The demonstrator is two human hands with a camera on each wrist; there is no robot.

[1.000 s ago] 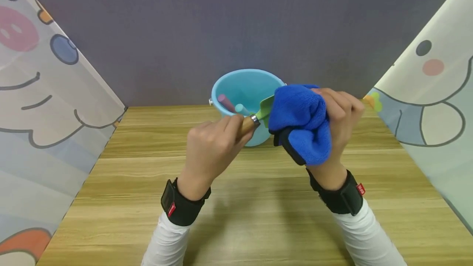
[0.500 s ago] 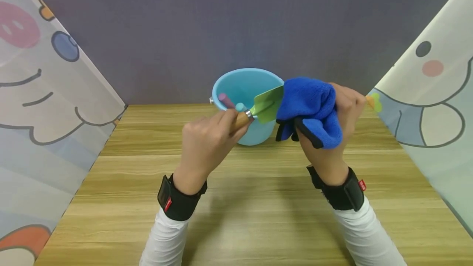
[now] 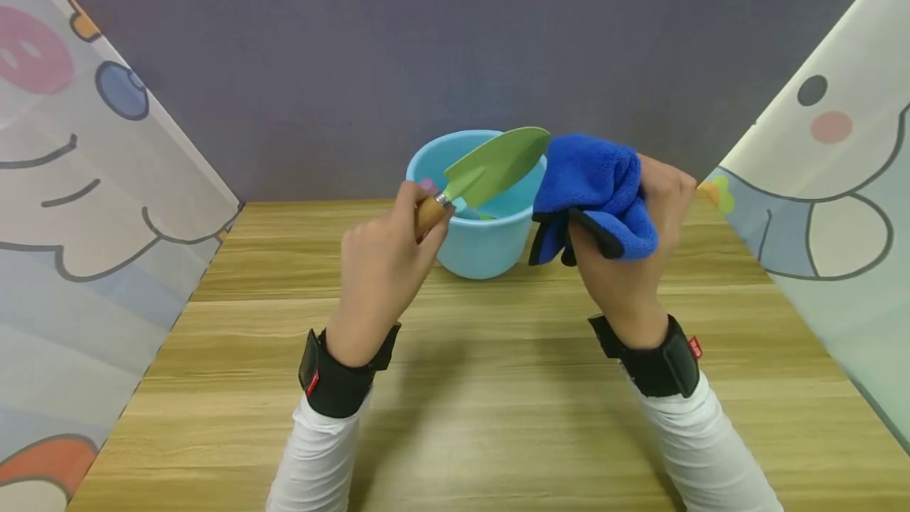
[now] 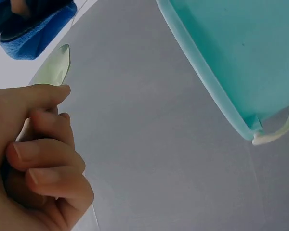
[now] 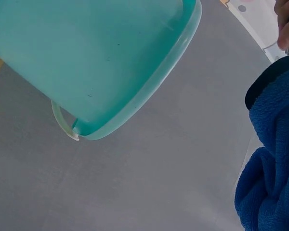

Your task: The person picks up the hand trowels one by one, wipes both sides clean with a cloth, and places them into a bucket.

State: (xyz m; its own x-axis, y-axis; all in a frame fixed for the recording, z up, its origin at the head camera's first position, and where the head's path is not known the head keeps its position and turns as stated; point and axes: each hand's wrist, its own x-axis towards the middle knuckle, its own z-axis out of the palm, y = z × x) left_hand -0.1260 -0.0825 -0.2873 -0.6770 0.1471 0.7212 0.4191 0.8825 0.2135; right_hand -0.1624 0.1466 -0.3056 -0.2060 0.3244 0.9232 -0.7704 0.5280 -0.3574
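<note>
My left hand (image 3: 384, 271) grips the wooden handle of a green garden trowel (image 3: 501, 166), whose blade tilts up and to the right in front of the bucket's mouth. Curled fingers around the handle also show in the left wrist view, with part of the blade above them. A bunched blue cloth (image 3: 593, 192) with black edging is held in my right hand (image 3: 636, 259), just right of the blade tip; a small gap lies between them. Much of the right hand's fingers is hidden by the cloth. Behind both hands stands a light blue bucket (image 3: 483, 247).
Inside the bucket are a purple handle (image 3: 427, 184), a light blue handle and something green, mostly covered by the trowel. The wooden table (image 3: 490, 401) meets a grey wall (image 3: 320, 77) at the back. Cartoon-printed panels (image 3: 846, 204) flank both sides.
The trowel blade has come out from the cloth, moving left and turning upward with my left hand. The cloth and right hand have risen slightly and shifted right.
</note>
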